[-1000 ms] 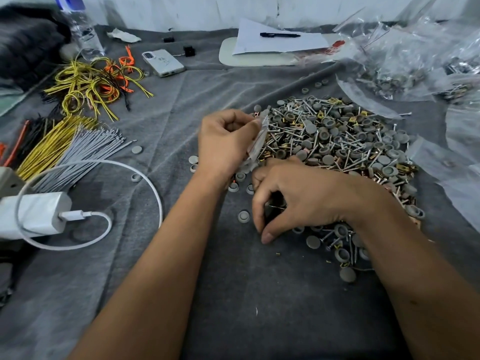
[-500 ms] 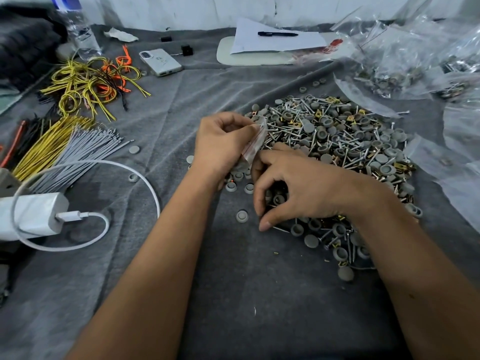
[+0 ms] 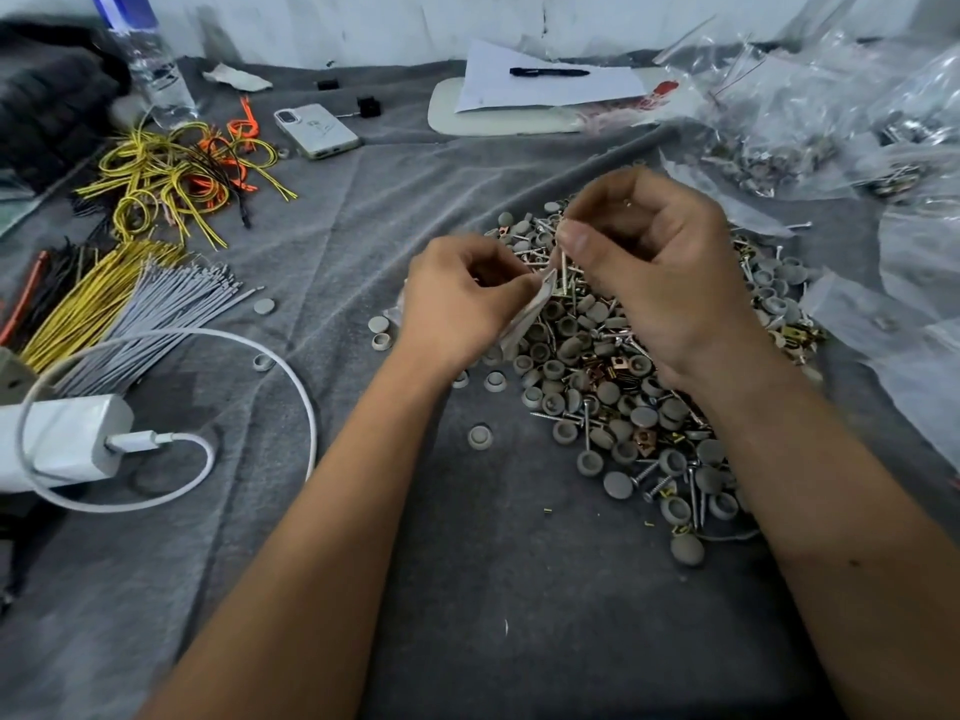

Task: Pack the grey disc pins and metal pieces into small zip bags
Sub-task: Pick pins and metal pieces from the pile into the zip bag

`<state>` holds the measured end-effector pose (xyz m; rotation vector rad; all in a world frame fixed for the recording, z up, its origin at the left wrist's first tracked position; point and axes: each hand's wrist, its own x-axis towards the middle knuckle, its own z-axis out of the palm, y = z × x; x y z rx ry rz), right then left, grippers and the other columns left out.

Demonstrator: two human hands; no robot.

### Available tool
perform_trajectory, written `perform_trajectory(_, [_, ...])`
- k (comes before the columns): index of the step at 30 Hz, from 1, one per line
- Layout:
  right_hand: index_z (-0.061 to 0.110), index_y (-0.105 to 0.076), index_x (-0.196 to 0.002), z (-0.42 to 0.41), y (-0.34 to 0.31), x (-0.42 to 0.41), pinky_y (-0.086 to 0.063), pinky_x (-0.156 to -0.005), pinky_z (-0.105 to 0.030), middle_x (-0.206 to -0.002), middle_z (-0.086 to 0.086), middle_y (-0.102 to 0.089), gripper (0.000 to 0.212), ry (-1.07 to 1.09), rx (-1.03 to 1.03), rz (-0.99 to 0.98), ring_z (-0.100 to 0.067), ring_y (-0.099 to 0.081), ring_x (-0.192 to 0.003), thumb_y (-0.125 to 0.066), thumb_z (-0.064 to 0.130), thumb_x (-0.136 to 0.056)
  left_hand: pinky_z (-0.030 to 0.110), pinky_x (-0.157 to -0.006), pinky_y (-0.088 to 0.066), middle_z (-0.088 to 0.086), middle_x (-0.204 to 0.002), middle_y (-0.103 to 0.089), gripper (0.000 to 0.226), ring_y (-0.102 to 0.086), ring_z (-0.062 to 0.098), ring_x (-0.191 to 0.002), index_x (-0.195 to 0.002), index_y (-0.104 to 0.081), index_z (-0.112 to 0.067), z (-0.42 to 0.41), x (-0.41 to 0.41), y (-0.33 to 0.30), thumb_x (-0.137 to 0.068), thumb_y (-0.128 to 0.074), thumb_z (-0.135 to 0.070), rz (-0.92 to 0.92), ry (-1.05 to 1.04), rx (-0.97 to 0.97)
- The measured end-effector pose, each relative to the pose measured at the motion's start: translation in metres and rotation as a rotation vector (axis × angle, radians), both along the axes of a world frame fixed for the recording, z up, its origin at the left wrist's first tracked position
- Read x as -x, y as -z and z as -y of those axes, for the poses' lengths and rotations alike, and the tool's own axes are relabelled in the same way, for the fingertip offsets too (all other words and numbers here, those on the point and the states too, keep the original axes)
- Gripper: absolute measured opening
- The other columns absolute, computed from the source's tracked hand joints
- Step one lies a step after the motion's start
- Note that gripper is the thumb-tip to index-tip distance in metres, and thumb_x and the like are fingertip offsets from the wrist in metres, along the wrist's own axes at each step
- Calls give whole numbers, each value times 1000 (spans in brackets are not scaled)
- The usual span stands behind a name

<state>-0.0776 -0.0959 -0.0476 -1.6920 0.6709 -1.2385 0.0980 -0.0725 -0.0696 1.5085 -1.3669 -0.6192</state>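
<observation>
The right hand (image 3: pixel 649 272) has come up off the heap since a moment ago, where it was picking low among the discs, and now it hangs above the pile with thumb and forefinger pinching a thin metal screw (image 3: pixel 564 270), point down, right at the mouth of the small zip bag (image 3: pixel 524 317). The left hand (image 3: pixel 457 309) has held its place, fingers curled round that bag, pinching its top edge; the bag is clear, crumpled plastic, tilted, with its lower end touching the near edge of the heap. Under and behind both hands lies the pile of parts (image 3: pixel 613 387) on the grey cloth (image 3: pixel 493 589) covering the worktop: grey disc pins, some showing a flat round cap, others a hollow cup face, mixed with long silver screws and little copper-coloured and brass square clips. A few loose discs (image 3: pixel 479 437) sit apart to the left of the heap. Further left, a white charger (image 3: pixel 67 441) with its looped cable lies beside a bundle of grey and yellow wires (image 3: pixel 130 298), with tangled yellow and orange wire loops (image 3: pixel 182 174) beyond. A white phone (image 3: pixel 316 130) and a water bottle (image 3: pixel 150 70) sit at the back left, paper with a black pen (image 3: pixel 549 72) at the back, and clear bags (image 3: pixel 810 122) of parts pile up on the right.
</observation>
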Motion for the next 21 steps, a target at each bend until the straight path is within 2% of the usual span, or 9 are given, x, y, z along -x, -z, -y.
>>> perform_trajectory(4, [18,-78,-103,6,12,-5,-56,-79,-19,-91,13,-76,11,327,146,-157,-2,-72,-87,-74,14,-93,26,-60,-48,4,-71,-73,11,-60,9,-60,-80,-78,-11,0,3,-2,-85,-83,-19,14,-4,-2])
perform_trajectory(6, [15,-80,-100,6,14,-6,-57,-79,-19,-91,13,-76,10,407,201,-185,-1,-72,-87,-76,16,-91,25,-59,-46,4,-69,-72,11,-58,9,-57,-79,-77,-11,-1,4,-2,-86,-82,-18,11,0,3])
perform_trajectory(10, [14,-80,-97,3,13,-8,-58,-75,-22,-87,10,-76,8,460,245,-189,-3,-73,-82,-79,17,-89,27,-59,-45,9,-68,-70,12,-56,11,-58,-79,-76,-8,-2,7,-3,-87,-81,-16,0,12,13])
perform_trajectory(15, [11,-80,-92,1,12,-10,-58,-73,-22,-85,6,-75,6,475,311,-280,-4,-71,-78,-80,14,-87,27,-59,-45,0,-64,-66,13,-55,10,-57,-78,-75,-8,-2,8,-4,-88,-79,-15,-25,5,35])
perform_trajectory(21, [10,-79,-89,-3,9,-11,-59,-70,-26,-82,6,-75,9,476,309,-276,-4,-71,-75,-83,16,-85,28,-56,-40,5,-59,-63,14,-53,15,-53,-78,-73,-6,-2,10,-5,-89,-78,-14,-128,-14,74])
